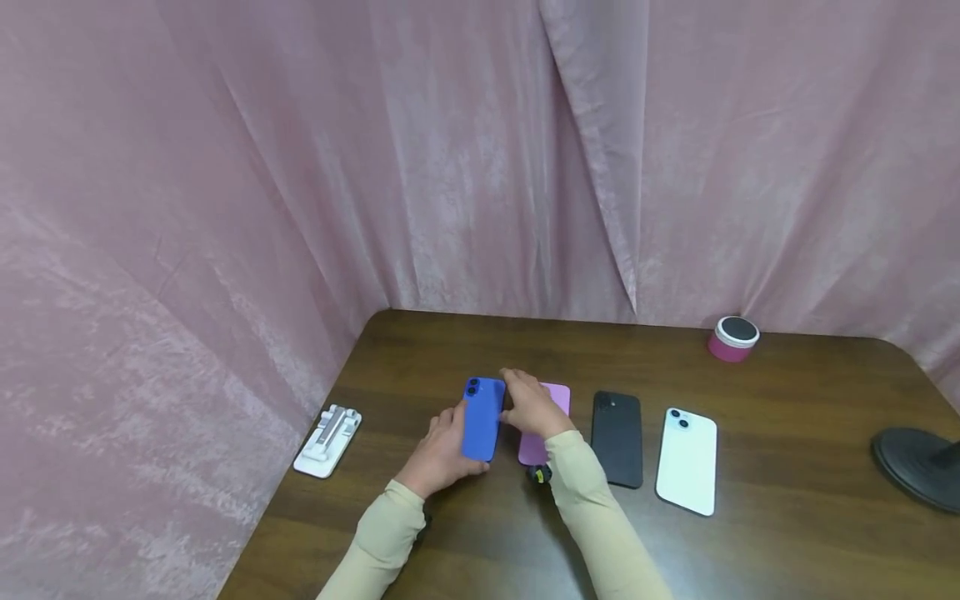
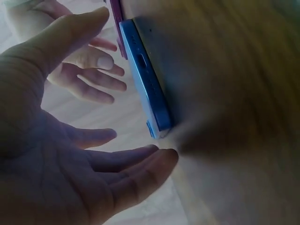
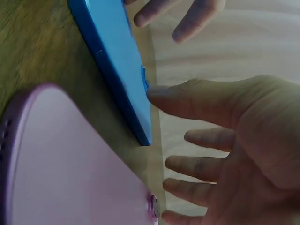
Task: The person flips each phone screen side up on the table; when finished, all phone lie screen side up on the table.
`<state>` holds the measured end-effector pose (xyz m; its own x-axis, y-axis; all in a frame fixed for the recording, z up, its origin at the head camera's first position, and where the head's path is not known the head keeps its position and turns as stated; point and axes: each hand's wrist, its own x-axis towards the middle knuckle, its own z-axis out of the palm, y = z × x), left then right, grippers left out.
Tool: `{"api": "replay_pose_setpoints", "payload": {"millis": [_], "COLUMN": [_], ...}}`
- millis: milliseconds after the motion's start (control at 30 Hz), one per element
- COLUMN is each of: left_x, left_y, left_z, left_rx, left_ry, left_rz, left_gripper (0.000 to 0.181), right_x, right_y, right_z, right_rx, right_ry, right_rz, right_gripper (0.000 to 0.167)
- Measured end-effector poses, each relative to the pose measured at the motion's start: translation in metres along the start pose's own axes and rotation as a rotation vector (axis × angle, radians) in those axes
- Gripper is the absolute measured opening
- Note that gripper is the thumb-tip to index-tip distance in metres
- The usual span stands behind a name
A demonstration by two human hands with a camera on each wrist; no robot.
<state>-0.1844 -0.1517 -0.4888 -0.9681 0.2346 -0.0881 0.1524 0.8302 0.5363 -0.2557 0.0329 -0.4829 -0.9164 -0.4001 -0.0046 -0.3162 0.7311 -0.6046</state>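
Note:
A blue phone lies back up on the wooden table, its two camera lenses at the far left corner. My left hand is at its left side, fingers and thumb spread; in the left wrist view there is a gap between them and the phone's charging-port end. On the other side, my right hand hovers with loosely extended fingers, partly over a pink phone. Its thumb appears close to the blue phone's edge in the right wrist view; contact is unclear.
To the right lie a black phone and a white phone. A white folding stand is near the table's left edge. Farther back stands a pink jar-like container. A round dark base is at the far right.

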Motion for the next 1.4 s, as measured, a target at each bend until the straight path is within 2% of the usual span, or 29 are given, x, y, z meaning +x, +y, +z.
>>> {"api": "replay_pose_setpoints", "payload": {"millis": [100, 300, 567, 733, 867, 1100, 1233, 1400], "left_x": [0.001, 0.004, 0.006, 0.009, 0.012, 0.012, 0.012, 0.015], "left_y": [0.002, 0.009, 0.019, 0.020, 0.023, 0.026, 0.024, 0.022], "left_z": [0.000, -0.002, -0.001, 0.001, 0.001, 0.005, 0.006, 0.008], "left_rx": [0.038, 0.136, 0.250, 0.251, 0.235, 0.345, 0.399, 0.397], "left_ry": [-0.027, -0.062, -0.038, -0.020, -0.031, -0.004, 0.035, 0.070], "left_rz": [-0.013, -0.037, -0.003, -0.013, -0.021, 0.037, 0.079, 0.107], "left_gripper": [0.111, 0.108, 0.096, 0.093, 0.096, 0.094, 0.087, 0.088], "right_x": [0.003, 0.006, 0.007, 0.008, 0.007, 0.008, 0.007, 0.006], "right_y": [0.001, 0.003, -0.001, -0.002, -0.003, -0.003, -0.004, -0.005], "right_z": [0.003, 0.005, 0.004, 0.006, 0.006, 0.008, 0.009, 0.010], "right_rx": [-0.038, -0.062, -0.048, -0.058, -0.058, -0.054, -0.034, -0.010], "right_ry": [-0.015, -0.059, -0.068, -0.077, -0.082, -0.077, -0.071, -0.057], "right_rz": [0.021, 0.005, 0.007, -0.002, 0.010, -0.013, -0.032, -0.056], "right_gripper": [0.076, 0.076, 0.071, 0.071, 0.070, 0.068, 0.067, 0.065]}}
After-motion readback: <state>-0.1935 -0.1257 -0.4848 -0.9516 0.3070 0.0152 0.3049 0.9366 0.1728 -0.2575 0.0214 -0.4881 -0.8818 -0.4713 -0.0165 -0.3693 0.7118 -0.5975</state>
